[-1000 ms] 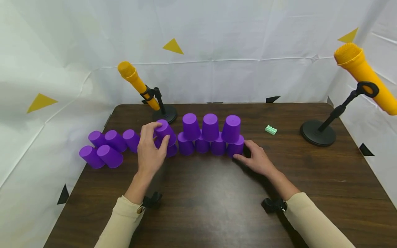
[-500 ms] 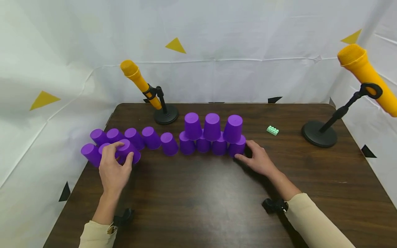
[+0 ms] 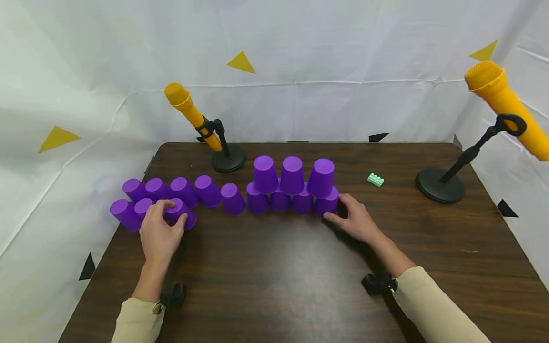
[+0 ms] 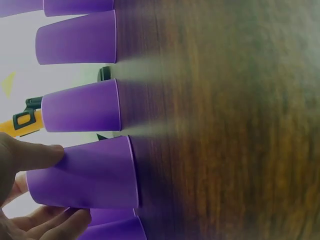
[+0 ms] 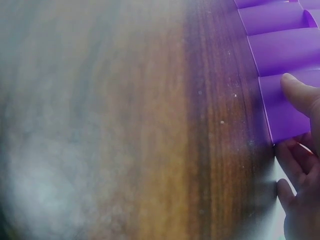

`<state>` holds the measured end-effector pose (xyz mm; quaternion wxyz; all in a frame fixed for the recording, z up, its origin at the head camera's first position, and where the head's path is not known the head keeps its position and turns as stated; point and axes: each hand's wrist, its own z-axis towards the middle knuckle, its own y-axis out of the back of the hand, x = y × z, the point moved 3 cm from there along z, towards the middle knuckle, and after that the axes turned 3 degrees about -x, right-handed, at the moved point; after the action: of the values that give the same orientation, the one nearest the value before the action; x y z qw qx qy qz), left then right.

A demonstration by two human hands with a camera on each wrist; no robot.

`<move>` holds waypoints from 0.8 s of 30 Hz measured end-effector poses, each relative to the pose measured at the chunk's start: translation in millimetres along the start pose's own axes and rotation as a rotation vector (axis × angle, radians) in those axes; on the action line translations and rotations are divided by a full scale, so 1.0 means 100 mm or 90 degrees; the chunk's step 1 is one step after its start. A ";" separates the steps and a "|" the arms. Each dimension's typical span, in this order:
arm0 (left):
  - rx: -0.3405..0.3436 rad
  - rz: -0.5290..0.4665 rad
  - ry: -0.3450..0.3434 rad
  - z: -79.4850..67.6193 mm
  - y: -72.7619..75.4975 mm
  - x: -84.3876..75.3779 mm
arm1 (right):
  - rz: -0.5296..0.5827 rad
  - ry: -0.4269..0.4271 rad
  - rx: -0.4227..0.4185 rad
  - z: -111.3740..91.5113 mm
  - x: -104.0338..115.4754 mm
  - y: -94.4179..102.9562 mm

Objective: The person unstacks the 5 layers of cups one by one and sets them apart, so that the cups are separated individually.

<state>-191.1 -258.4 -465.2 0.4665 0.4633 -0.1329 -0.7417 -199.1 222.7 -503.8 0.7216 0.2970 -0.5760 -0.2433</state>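
Note:
In the head view my left hand [image 3: 160,233] grips an upside-down purple cup [image 3: 182,214] at the left end of the table. The left wrist view shows my thumb on one side of this cup [image 4: 87,175] and fingers on the other, its rim close to the tabletop. My right hand [image 3: 355,218] holds the rightmost bottom cup [image 3: 327,204], thumb on its front and fingers at its far side. Three cups, among them an upper cup [image 3: 292,176], stand upside down on the bottom row there. More purple cups, such as a single cup [image 3: 233,200], stand between the hands.
Several cups cluster at the left edge, including an outer cup [image 3: 124,214]. A yellow microphone [image 3: 188,112] on a black stand is behind the cups; another yellow microphone [image 3: 508,107] stands at the right. A small mint-green toy brick [image 3: 375,180] lies on the brown table [image 3: 274,286].
My left hand has carried a cup from above the row's middle leftward and lowered it beside the left cluster. My right hand has stayed at the rightmost bottom cup.

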 end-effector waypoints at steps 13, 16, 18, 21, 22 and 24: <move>-0.003 0.009 -0.001 0.03 0.02 0.03 | 0.000 0.000 -0.007 0.00 0.02 -0.01; -0.006 0.006 -0.007 0.02 0.04 0.03 | 0.001 -0.001 -0.003 -0.01 0.02 -0.01; -0.012 0.003 -0.013 0.02 0.07 0.01 | 0.003 -0.001 -0.001 -0.01 0.02 -0.01; -0.033 -0.002 -0.027 0.04 0.13 -0.04 | 0.004 -0.001 0.001 -0.01 0.02 0.00; -0.042 -0.001 -0.033 0.05 0.16 -0.06 | 0.005 0.000 0.000 -0.01 0.02 0.00; -0.063 -0.002 -0.051 0.07 0.20 -0.14 | 0.006 0.001 -0.001 -0.01 0.02 0.00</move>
<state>-183.1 -259.3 -440.7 0.4818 0.4097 -0.1139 -0.7662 -198.1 221.7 -502.6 0.7234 0.2939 -0.5769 -0.2399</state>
